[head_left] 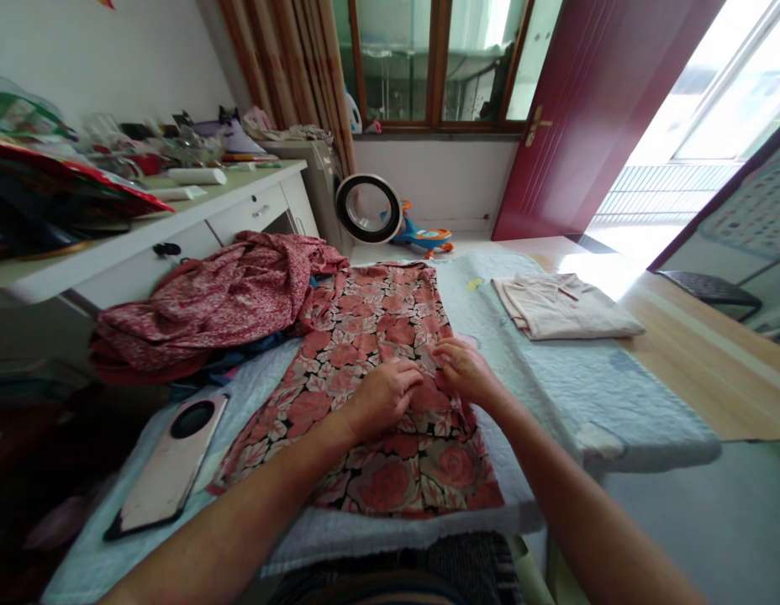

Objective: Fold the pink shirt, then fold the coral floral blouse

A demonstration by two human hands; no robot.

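Note:
A floral garment [345,370] in coral, grey and black lies spread on a pale blue quilted cloth [484,290] in front of me. My left hand [387,391] rests on its middle, fingers bent together on the fabric. Over the garment's right edge is my right hand [462,370], its fingers curled onto the cloth and the thumb tucked low. The two hands are close together but apart, both closed on the fabric. Small creases run between and below them, and what lies under the fingers is hidden.
Left of the garment is a heap of red patterned clothes [219,302]. A phone [169,470] lies face down at the near left. A folded cream garment [566,307] sits to the right. Behind are a cluttered white counter [239,181], a washing machine's open door [368,208] and a red door [592,109].

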